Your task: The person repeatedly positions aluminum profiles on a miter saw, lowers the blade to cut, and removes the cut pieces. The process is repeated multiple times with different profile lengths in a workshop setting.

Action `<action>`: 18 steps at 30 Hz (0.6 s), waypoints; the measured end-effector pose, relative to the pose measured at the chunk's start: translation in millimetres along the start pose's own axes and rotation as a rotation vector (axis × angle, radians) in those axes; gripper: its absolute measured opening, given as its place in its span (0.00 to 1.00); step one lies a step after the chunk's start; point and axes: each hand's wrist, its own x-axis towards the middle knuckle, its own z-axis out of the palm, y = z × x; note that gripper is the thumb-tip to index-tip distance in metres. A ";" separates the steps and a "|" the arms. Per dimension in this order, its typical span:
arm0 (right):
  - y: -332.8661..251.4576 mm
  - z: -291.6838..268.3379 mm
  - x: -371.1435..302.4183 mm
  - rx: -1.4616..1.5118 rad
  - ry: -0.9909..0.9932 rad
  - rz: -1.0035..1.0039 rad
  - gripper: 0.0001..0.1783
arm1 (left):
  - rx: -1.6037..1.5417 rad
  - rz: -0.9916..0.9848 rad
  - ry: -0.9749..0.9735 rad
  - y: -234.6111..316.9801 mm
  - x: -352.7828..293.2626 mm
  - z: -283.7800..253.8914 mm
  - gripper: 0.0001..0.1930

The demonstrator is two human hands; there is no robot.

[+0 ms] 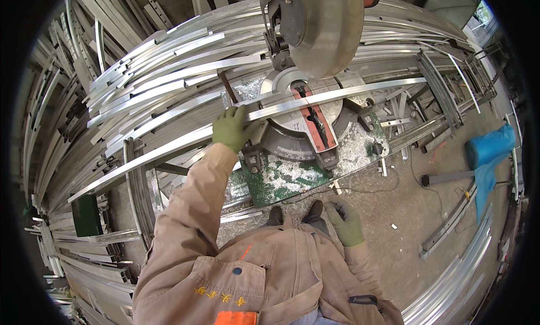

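Observation:
My left hand (229, 128), in a green work glove, is closed over a long silvery metal profile bar (174, 148) just left of the mitre saw's round table. The bar runs across the saw's base, over the red slotted insert (318, 128). Above it hangs the saw head with its large rounded guard (331, 32), raised clear of the bar. My right hand (345, 221), gloved alike, hangs low beside my body. Its fingers are loosely bent and apart, with nothing visible in them.
Many metal profiles (185, 55) lie stacked behind the saw and at left. The saw stands on a green bench top (287, 184) strewn with pale shavings. A blue plastic-wrapped roll (488, 148), offcuts and a cable lie at right. Silvery lengths (455, 280) fill the lower right.

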 end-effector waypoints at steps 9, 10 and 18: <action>-44.3 -51.8 93.5 -0.174 -0.096 -0.111 0.27 | -0.092 -0.165 -0.155 -145.5 -53.1 -14.1 0.27; -36.9 -53.2 105.7 -0.182 -0.088 -0.136 0.28 | -0.062 -0.206 -0.225 -146.3 -38.5 -7.2 0.28; -18.4 -66.4 160.6 -0.100 -0.271 -0.065 0.26 | 0.005 -0.151 -0.326 -64.3 -9.7 -11.7 0.40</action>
